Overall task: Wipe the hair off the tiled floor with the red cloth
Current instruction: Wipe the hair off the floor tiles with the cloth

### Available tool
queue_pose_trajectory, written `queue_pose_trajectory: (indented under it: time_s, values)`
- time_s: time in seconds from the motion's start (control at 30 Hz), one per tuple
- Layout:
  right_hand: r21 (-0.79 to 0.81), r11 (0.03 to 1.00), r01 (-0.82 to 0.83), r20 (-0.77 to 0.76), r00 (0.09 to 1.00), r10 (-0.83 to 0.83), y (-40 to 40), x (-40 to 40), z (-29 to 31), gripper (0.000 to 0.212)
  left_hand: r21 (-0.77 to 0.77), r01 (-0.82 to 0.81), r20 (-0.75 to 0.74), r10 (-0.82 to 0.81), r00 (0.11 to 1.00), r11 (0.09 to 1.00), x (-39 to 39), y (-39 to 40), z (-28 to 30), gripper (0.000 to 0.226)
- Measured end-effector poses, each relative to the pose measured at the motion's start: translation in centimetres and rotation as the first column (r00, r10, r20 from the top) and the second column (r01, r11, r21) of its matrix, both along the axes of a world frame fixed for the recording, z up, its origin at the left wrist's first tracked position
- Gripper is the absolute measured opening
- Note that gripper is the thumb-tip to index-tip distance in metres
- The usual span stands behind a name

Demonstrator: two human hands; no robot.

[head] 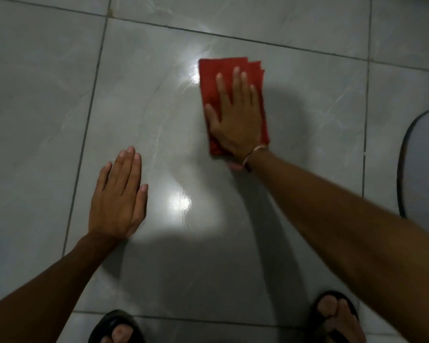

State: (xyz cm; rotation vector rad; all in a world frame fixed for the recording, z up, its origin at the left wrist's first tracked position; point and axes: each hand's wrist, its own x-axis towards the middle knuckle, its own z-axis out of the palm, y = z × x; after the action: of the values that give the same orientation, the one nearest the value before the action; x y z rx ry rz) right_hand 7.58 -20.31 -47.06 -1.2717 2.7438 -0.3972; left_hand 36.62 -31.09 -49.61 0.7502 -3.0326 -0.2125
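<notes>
Sandalled feet point(119, 328) flank the tiled floor point(47, 107), left hand point(119, 194) flat and empty, right hand point(235, 115) spread, pressing the red cloth point(213, 73); uneven pressure could skip hairs, none visible.

Red cloth point(209, 78) on pale grey marbled tiles point(47, 95) (dark grout lines); black sandals point(114, 320).

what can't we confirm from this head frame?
- Hair on the tiled floor: none resolvable in the head view; too fine, dim, with glare.
- Underside of the red cloth: hidden by the cloth itself and the flat right hand; any pickup unseen.
- Dark-rimmed object at right: cut off by the frame edge, identity unclear.
- Sandalled feet: cropped by the bottom edge.
- Left hand lies flat on the tile; what's under the palm is hidden.
</notes>
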Motion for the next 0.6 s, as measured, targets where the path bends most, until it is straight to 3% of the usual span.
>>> queue_pose_trajectory:
  time_s: [0.07, 0.1, 0.13, 0.2, 0.23, 0.27, 0.3, 0.37, 0.4, 0.43, 0.5, 0.53, 0.57, 0.6]
  values:
    - [-0.042, 0.938, -0.344, 0.043, 0.937, 0.346, 4.0, 5.7, -0.4, 0.069, 0.002, 0.000, 0.003, 0.000, 1.000, 1.000, 0.1, 0.0, 0.1, 0.065]
    - [-0.034, 0.817, -0.576, 0.053, 0.815, 0.577, 7.2, 7.6, -0.7, 0.068, 0.006, 0.000, 0.004, 0.000, 1.000, 1.000, 0.1, 0.0, 0.1, 0.065]
    - [-0.024, 0.631, -0.775, 0.071, 0.629, 0.775, 10.1, 8.1, -0.6, 0.066, 0.009, 0.001, 0.003, -0.001, 1.000, 1.000, 0.1, 0.1, 0.1, 0.066]
    - [-0.040, 0.203, -0.978, 0.103, 0.198, 0.975, 12.4, 5.1, -0.5, 0.063, 0.010, 0.000, 0.002, 0.000, 1.000, 1.000, 0.1, 0.0, 0.1, 0.067]
    - [-0.016, 0.065, -0.998, 0.106, 0.062, 0.992, 12.0, 2.7, -0.5, 0.061, 0.016, -0.001, 0.001, 0.001, 1.000, 1.000, 0.0, 0.0, 0.1, 0.067]
    - [0.019, 0.037, -0.999, 0.104, 0.039, 0.994, 10.7, 0.2, -0.1, 0.061, 0.022, -0.004, 0.001, 0.004, 1.000, 1.000, 0.0, 0.0, 0.2, 0.068]
    - [0.045, 0.132, -0.990, 0.072, 0.135, 0.988, 9.0, -2.1, 0.0, 0.060, 0.026, -0.006, 0.001, 0.006, 1.000, 1.000, 0.0, -0.1, 0.2, 0.068]
    - [0.083, 0.509, -0.857, -0.030, 0.508, 0.861, 5.6, -5.6, 0.2, 0.060, 0.029, -0.009, 0.002, 0.009, 1.000, 1.000, -0.1, 0.0, 0.2, 0.068]
    - [0.083, 0.724, -0.685, -0.054, 0.722, 0.690, 3.8, -6.1, 0.4, 0.061, 0.032, -0.010, 0.004, 0.010, 1.000, 0.999, 0.0, 0.1, 0.3, 0.068]
    - [0.070, 0.879, -0.472, -0.050, 0.878, 0.476, 2.2, -5.4, 0.4, 0.062, 0.036, -0.007, 0.005, 0.007, 1.000, 0.999, 0.0, 0.2, 0.3, 0.068]
    - [0.034, 0.977, -0.209, -0.043, 0.977, 0.211, 0.4, -2.2, 0.1, 0.065, 0.044, -0.010, 0.017, 0.009, 1.000, 0.999, -0.2, 0.2, 0.6, 0.068]
    - [0.008, 0.969, -0.249, -0.035, 0.968, 0.249, 0.7, -0.2, 0.0, 0.065, 0.044, -0.014, 0.027, 0.013, 1.000, 0.999, -0.3, 0.1, 0.7, 0.068]
    - [-0.009, 0.918, -0.396, -0.022, 0.918, 0.395, 2.2, 1.9, -0.1, 0.064, 0.039, -0.015, 0.030, 0.014, 0.999, 0.999, -0.2, 0.1, 0.8, 0.068]
    - [-0.016, 0.822, -0.570, -0.013, 0.822, 0.570, 4.5, 3.8, -0.4, 0.063, 0.033, -0.012, 0.027, 0.012, 1.000, 0.999, -0.2, 0.1, 0.8, 0.067]
